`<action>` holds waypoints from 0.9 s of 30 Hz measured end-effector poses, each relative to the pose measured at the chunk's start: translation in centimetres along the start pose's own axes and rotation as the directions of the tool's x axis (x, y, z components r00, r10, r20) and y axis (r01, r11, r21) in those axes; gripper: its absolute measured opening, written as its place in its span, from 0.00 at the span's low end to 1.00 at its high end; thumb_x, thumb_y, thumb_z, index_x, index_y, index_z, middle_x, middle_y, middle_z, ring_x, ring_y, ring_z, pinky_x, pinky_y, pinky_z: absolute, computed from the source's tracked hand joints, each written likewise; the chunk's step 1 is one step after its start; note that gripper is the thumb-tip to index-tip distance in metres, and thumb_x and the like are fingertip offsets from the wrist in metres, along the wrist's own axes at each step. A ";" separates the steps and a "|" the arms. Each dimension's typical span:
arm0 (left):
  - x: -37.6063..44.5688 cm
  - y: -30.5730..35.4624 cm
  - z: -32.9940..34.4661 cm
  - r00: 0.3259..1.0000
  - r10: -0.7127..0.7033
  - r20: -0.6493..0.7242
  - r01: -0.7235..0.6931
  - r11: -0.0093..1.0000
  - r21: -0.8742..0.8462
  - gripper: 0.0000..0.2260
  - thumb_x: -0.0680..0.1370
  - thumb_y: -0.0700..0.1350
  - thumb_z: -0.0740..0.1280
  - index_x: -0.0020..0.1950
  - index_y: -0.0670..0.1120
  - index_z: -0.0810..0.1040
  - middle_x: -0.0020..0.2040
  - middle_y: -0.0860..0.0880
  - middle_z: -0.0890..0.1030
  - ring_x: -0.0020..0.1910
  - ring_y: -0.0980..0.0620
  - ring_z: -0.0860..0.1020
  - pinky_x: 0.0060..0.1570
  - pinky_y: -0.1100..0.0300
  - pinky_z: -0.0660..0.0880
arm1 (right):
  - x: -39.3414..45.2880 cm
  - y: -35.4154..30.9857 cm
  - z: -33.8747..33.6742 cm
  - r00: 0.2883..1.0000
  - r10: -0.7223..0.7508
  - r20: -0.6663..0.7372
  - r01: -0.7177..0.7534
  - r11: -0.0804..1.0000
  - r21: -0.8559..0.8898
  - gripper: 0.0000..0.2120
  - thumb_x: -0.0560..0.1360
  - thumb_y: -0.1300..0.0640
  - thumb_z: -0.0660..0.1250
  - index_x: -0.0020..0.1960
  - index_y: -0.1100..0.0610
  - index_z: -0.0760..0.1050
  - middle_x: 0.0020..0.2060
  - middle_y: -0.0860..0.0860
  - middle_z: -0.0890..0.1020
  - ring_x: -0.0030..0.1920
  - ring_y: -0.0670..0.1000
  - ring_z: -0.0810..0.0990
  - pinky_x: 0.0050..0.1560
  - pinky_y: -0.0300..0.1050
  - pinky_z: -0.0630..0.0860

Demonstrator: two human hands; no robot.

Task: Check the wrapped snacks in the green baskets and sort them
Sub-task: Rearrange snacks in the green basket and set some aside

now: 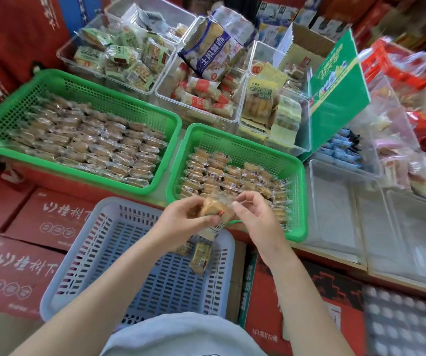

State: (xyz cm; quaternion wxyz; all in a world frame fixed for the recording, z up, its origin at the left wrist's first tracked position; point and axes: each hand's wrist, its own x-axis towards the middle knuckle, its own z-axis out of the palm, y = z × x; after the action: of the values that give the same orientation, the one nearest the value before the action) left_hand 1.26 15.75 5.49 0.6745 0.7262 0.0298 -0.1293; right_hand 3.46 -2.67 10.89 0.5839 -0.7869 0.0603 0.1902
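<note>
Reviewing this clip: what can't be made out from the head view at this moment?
- Held wrapped snack: its label is hidden by the left hand and right hand, and blurred.
- Blue basket: its near end is covered by the forearms and shirt.
- Smaller green basket: the near rows are behind the hands.
- Larger green basket: the snack print is too small and blurred to read.
</note>
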 end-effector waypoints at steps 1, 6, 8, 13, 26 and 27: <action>-0.5 0.0 0.1 1.000 -0.003 0.018 0.004 1.000 -0.017 0.13 0.72 0.49 0.78 0.55 0.52 0.83 0.47 0.52 0.86 0.45 0.56 0.82 0.47 0.58 0.77 | -0.6 0.0 0.1 0.999 -0.031 -0.011 0.031 0.999 -0.019 0.04 0.81 0.58 0.67 0.54 0.56 0.77 0.46 0.53 0.83 0.47 0.50 0.83 0.44 0.41 0.80; -2.6 -0.5 0.6 0.996 -0.001 0.087 0.002 1.000 -0.016 0.13 0.72 0.46 0.79 0.55 0.48 0.84 0.47 0.48 0.86 0.47 0.47 0.84 0.51 0.48 0.80 | -2.7 1.5 0.6 0.994 -0.093 -0.055 0.084 0.986 -0.147 0.04 0.77 0.61 0.72 0.48 0.52 0.81 0.44 0.53 0.84 0.44 0.54 0.83 0.47 0.50 0.82; -3.1 -0.5 0.7 0.994 0.007 0.108 -0.010 0.999 0.031 0.13 0.72 0.47 0.79 0.55 0.49 0.84 0.45 0.49 0.86 0.45 0.46 0.83 0.48 0.47 0.79 | -3.5 1.9 1.1 0.983 -0.143 -0.115 0.125 0.981 -0.149 0.06 0.77 0.62 0.72 0.45 0.52 0.80 0.41 0.52 0.83 0.41 0.49 0.81 0.46 0.46 0.80; -4.6 0.2 0.5 0.976 -0.020 0.217 0.014 0.999 0.029 0.15 0.76 0.51 0.75 0.60 0.58 0.78 0.46 0.43 0.85 0.43 0.48 0.82 0.44 0.53 0.79 | -5.9 2.3 2.6 0.922 -0.292 -0.253 0.234 0.943 -0.236 0.09 0.76 0.64 0.72 0.43 0.51 0.78 0.35 0.38 0.81 0.37 0.38 0.77 0.40 0.31 0.73; -6.8 2.1 -2.5 0.973 -0.204 0.109 0.230 0.912 -0.339 0.05 0.79 0.40 0.71 0.45 0.41 0.83 0.41 0.42 0.85 0.40 0.46 0.84 0.44 0.51 0.82 | -7.8 1.1 6.0 0.933 -0.177 -0.315 0.195 0.981 0.025 0.05 0.72 0.59 0.76 0.41 0.53 0.81 0.33 0.49 0.80 0.35 0.47 0.76 0.37 0.44 0.77; -7.0 2.0 -2.8 0.972 -0.214 0.097 0.235 0.907 -0.349 0.05 0.79 0.41 0.71 0.45 0.41 0.84 0.41 0.43 0.85 0.40 0.47 0.83 0.43 0.51 0.82 | -7.7 1.1 6.3 0.944 -0.136 -0.301 0.173 0.980 0.100 0.05 0.72 0.58 0.76 0.41 0.53 0.80 0.34 0.52 0.79 0.36 0.50 0.76 0.39 0.47 0.77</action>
State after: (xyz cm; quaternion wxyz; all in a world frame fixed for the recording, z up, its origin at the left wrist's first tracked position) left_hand -4.61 19.23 9.19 0.7765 0.5792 0.1172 -0.2187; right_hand -5.42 1.99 11.20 0.6299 -0.7704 0.0960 0.0213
